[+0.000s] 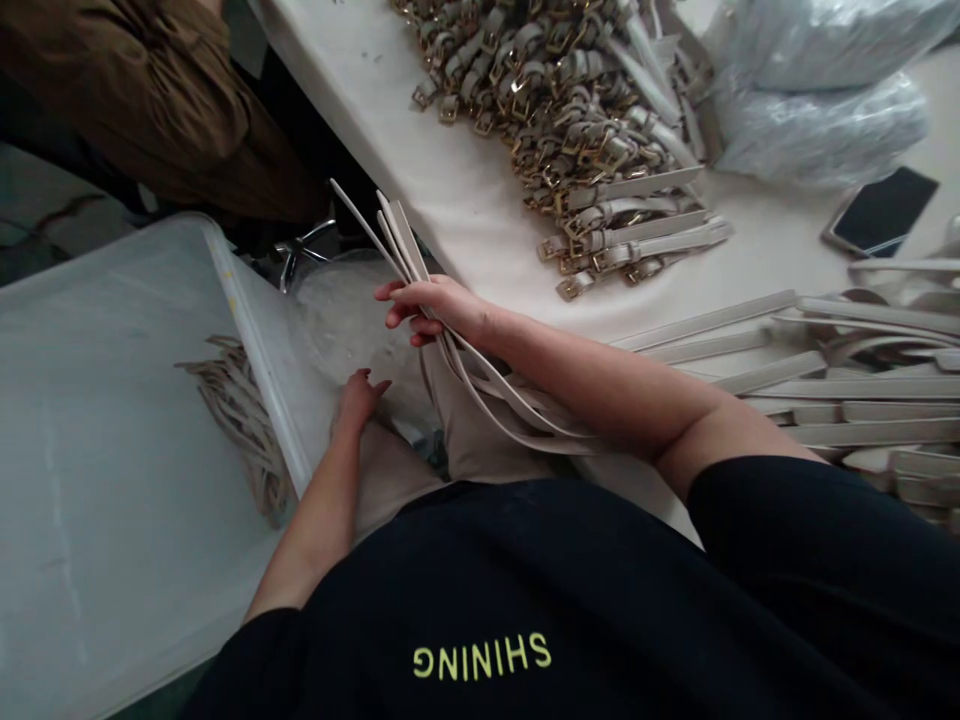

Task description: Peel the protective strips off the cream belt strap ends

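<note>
My right hand (435, 305) is closed around a bundle of pale beige leather straps (409, 240), held above my lap. Their narrow ends stick up past my fingers. The rest of the bundle hangs in a loop beneath my forearm, partly hidden by it. Lower and to the left, my left hand (363, 396) hovers near my thigh beside the plastic bin, its fingers apart and nothing visible in them. A small heap of similar straps (244, 430) lies inside the large translucent bin (225, 290) on my left.
Many small buckled straps (570, 140) are piled on the white-covered table (480, 240). Long straps (862, 390) lie at the table's right. Plastic-wrapped packs (825, 110) and a dark phone (881, 212) are at the back right. A person in brown clothing (180, 110) is at upper left.
</note>
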Demonstrator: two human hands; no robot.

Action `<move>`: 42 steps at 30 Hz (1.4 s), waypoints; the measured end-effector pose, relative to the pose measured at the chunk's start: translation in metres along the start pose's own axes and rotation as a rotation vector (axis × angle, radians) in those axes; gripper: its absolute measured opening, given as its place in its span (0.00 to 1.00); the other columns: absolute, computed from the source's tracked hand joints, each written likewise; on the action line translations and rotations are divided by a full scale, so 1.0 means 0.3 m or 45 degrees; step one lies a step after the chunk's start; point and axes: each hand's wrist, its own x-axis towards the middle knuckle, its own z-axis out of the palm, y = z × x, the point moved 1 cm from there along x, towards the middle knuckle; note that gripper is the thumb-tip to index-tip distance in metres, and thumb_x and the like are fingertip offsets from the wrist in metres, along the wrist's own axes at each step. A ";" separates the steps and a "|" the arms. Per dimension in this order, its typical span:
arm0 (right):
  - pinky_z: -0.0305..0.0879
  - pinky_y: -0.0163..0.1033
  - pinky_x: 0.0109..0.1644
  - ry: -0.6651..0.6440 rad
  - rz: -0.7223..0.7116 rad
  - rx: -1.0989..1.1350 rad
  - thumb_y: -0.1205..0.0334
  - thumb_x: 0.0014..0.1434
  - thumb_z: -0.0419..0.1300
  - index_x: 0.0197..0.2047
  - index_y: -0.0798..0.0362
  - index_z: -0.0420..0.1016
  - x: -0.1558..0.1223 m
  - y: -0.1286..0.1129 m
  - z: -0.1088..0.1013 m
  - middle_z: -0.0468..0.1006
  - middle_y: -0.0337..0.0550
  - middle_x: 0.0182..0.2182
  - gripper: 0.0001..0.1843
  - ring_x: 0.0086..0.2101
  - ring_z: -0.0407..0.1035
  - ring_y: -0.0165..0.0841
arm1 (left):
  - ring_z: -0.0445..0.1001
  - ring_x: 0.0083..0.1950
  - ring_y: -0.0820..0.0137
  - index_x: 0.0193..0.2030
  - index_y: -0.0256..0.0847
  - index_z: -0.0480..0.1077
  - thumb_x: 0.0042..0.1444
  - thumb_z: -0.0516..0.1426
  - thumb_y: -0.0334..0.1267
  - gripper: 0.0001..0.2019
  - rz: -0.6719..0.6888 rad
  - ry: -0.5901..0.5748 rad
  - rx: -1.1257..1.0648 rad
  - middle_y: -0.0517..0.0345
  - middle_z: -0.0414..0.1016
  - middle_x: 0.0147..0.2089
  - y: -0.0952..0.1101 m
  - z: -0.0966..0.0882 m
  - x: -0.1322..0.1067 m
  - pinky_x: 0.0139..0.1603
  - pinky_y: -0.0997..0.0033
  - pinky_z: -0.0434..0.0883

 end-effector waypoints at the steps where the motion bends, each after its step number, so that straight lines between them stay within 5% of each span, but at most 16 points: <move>1: 0.68 0.29 0.25 -0.028 0.009 0.001 0.67 0.68 0.52 0.49 0.58 0.70 0.004 0.002 0.000 0.77 0.37 0.27 0.09 0.15 0.49 0.22 | 0.68 0.67 0.47 0.66 0.28 0.64 0.56 0.63 0.44 0.34 0.002 0.000 -0.008 0.26 0.69 0.66 0.006 0.022 0.020 0.63 0.57 0.65; 3: 0.69 0.31 0.25 -0.059 0.025 -0.001 0.67 0.69 0.50 0.50 0.59 0.70 0.010 0.004 -0.002 0.78 0.37 0.28 0.11 0.15 0.48 0.22 | 0.69 0.67 0.46 0.64 0.30 0.66 0.52 0.65 0.41 0.33 -0.004 -0.020 -0.028 0.27 0.71 0.64 0.020 0.062 0.051 0.62 0.57 0.66; 6: 0.69 0.31 0.25 -0.034 0.047 -0.004 0.67 0.69 0.49 0.50 0.58 0.70 0.012 0.001 -0.004 0.78 0.37 0.27 0.11 0.15 0.48 0.23 | 0.73 0.62 0.44 0.49 0.37 0.75 0.50 0.64 0.36 0.18 -0.040 -0.052 -0.079 0.34 0.79 0.55 0.031 0.095 0.076 0.58 0.55 0.67; 10: 0.69 0.31 0.24 0.000 0.066 -0.002 0.68 0.68 0.50 0.48 0.58 0.70 0.008 -0.004 -0.002 0.77 0.37 0.26 0.10 0.15 0.48 0.23 | 0.77 0.55 0.46 0.33 0.41 0.74 0.52 0.58 0.35 0.04 -0.075 -0.031 -0.223 0.40 0.82 0.42 0.029 0.070 0.073 0.54 0.53 0.69; 14: 0.69 0.31 0.23 0.019 0.086 0.009 0.68 0.68 0.50 0.44 0.56 0.69 0.008 -0.003 -0.002 0.77 0.37 0.25 0.07 0.14 0.48 0.23 | 0.79 0.41 0.56 0.31 0.39 0.71 0.51 0.56 0.41 0.07 -0.053 0.059 -0.447 0.47 0.79 0.32 0.038 -0.032 0.029 0.44 0.60 0.73; 18: 0.70 0.31 0.23 0.016 0.148 -0.008 0.69 0.68 0.51 0.40 0.55 0.69 0.008 0.004 0.003 0.77 0.37 0.24 0.06 0.14 0.48 0.23 | 0.78 0.38 0.65 0.40 0.38 0.71 0.51 0.57 0.49 0.17 0.101 0.229 -0.782 0.53 0.79 0.36 0.067 -0.184 -0.077 0.41 0.66 0.75; 21: 0.70 0.31 0.22 0.000 0.195 -0.028 0.68 0.68 0.52 0.42 0.56 0.70 0.007 0.015 0.013 0.78 0.38 0.24 0.06 0.14 0.49 0.23 | 0.77 0.38 0.65 0.41 0.40 0.72 0.46 0.63 0.51 0.20 0.308 0.440 -1.076 0.55 0.79 0.36 0.107 -0.298 -0.188 0.44 0.63 0.76; 26: 0.72 0.33 0.24 -0.165 0.274 0.025 0.65 0.70 0.49 0.52 0.56 0.71 -0.001 0.036 0.036 0.79 0.39 0.24 0.13 0.13 0.46 0.24 | 0.79 0.46 0.56 0.39 0.44 0.74 0.51 0.63 0.47 0.12 0.523 0.659 -1.113 0.52 0.82 0.41 0.220 -0.403 -0.356 0.55 0.51 0.75; 29: 0.72 0.33 0.24 -0.265 0.269 0.019 0.65 0.71 0.48 0.54 0.55 0.72 -0.012 0.043 0.049 0.81 0.41 0.26 0.15 0.13 0.46 0.23 | 0.79 0.50 0.52 0.41 0.46 0.74 0.54 0.60 0.47 0.11 0.571 0.693 -1.059 0.52 0.82 0.45 0.281 -0.399 -0.414 0.57 0.46 0.74; 33: 0.72 0.32 0.25 -0.289 0.247 -0.027 0.63 0.70 0.52 0.44 0.57 0.75 -0.027 0.050 0.061 0.82 0.42 0.28 0.11 0.13 0.46 0.22 | 0.80 0.50 0.54 0.43 0.46 0.73 0.56 0.58 0.47 0.11 0.592 0.754 -1.072 0.51 0.81 0.45 0.319 -0.354 -0.434 0.56 0.49 0.75; 42: 0.70 0.28 0.24 -0.188 0.076 -0.161 0.71 0.62 0.60 0.33 0.58 0.73 -0.010 0.079 0.064 0.81 0.39 0.27 0.05 0.14 0.50 0.20 | 0.79 0.41 0.65 0.38 0.45 0.70 0.53 0.61 0.42 0.08 0.811 0.750 -1.572 0.60 0.77 0.36 0.351 -0.337 -0.461 0.52 0.58 0.75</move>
